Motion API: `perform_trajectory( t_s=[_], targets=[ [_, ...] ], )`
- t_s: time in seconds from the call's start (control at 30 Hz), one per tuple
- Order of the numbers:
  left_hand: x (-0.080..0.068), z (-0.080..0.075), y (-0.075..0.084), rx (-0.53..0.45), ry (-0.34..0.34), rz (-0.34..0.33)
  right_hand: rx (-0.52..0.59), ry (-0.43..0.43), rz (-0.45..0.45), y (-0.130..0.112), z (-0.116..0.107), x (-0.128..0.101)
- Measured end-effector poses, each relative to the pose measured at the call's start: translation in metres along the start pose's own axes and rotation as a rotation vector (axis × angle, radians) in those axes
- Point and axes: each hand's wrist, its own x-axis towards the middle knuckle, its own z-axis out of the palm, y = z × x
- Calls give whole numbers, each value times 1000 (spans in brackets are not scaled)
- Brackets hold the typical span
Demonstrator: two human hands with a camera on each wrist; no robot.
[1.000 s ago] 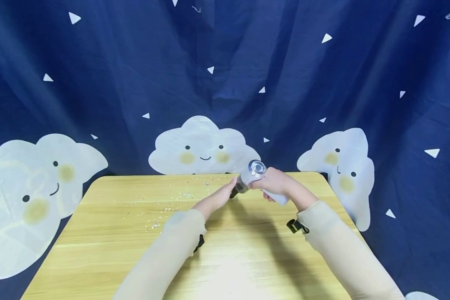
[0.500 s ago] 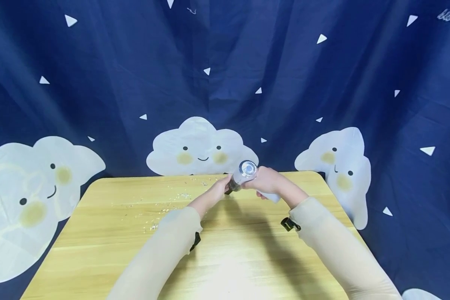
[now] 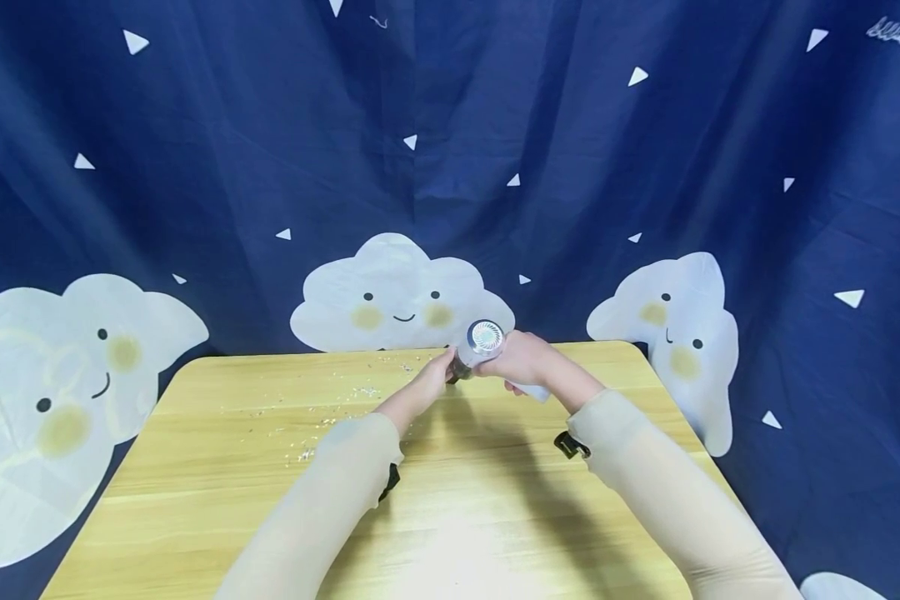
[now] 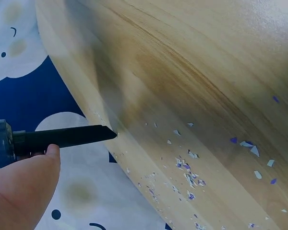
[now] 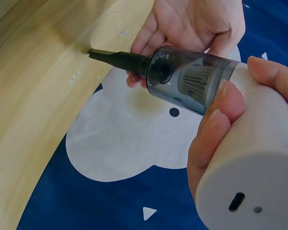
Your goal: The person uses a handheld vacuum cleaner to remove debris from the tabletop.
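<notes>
A handheld vacuum cleaner (image 3: 486, 338) with a pale body is held over the table's far edge. My right hand (image 3: 523, 358) grips the body; its fingers (image 5: 213, 127) wrap the white casing in the right wrist view. My left hand (image 3: 424, 388) holds the front end, fingers curled under the base of the black nozzle (image 4: 69, 137). Behind the nozzle sits a see-through dust cup (image 5: 185, 79) with a pleated filter inside. The nozzle's slanted tip is close over the tabletop near its edge. Small white and purple scraps (image 4: 189, 179) lie scattered near the tip.
The light wooden table (image 3: 217, 500) has rounded far corners. More scraps (image 3: 307, 454) are strewn over its left half. Right behind the far edge hangs a dark blue curtain (image 3: 450, 192) printed with white clouds and triangles. A black strap (image 3: 572, 445) sits at the right cuff.
Both hands and the vacuum cleaner have shifted left along the far edge, toward the scraps. The grip of each hand looks the same. The head view has turned slightly.
</notes>
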Motion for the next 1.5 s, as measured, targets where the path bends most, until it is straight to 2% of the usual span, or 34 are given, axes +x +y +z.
perform_trajectory(
  t_s=[0.27,0.5,0.63,0.83,1.07,1.23,1.5],
  targets=[
    [3,-1,-5,-50,-10,2,-89,-14,5,-9,1,3],
    [3,-1,-9,13,-20,60,-132,-9,28,-14,1,3],
    [6,1,-13,-12,-16,73,-142,-4,65,-16,2,2],
    [8,3,-13,-34,8,68,-172,-11,67,-20,1,1],
    [11,7,-11,-74,25,63,-170,-4,75,-20,-1,1],
    [13,12,-9,-77,28,48,-154,-2,87,-14,-3,0],
    [16,19,-6,-58,42,69,-125,2,71,-8,-6,-2]
  ],
)
